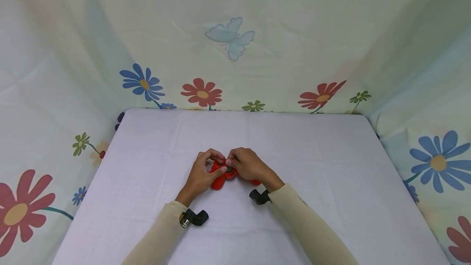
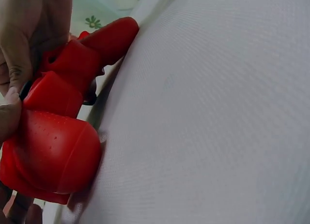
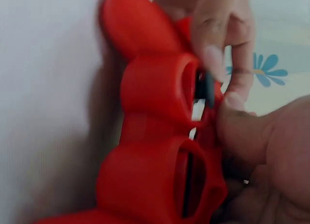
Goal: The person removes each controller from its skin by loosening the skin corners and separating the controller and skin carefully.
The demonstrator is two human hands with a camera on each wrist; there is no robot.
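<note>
Both hands hold a red, rubbery shell (image 1: 218,182) shaped like a game controller's cover, with rounded ends and round raised openings. My left hand (image 1: 201,175) grips its left side, thumb in front and fingers behind. From the other side my right hand (image 1: 252,166) pinches the shell's upper edge with thumb and forefinger, close to the left fingers. A small dark piece (image 3: 209,90) shows at one opening in the right wrist view, right by the left thumb. Much of the shell's upper edge is hidden behind the fingers.
A white-covered table (image 1: 331,167) lies under the hands. Behind it and at both sides hangs a curtain (image 1: 279,52) printed with flowers and a butterfly. A black wrist camera (image 1: 198,218) juts from the left sleeve, another camera (image 1: 259,197) from the right.
</note>
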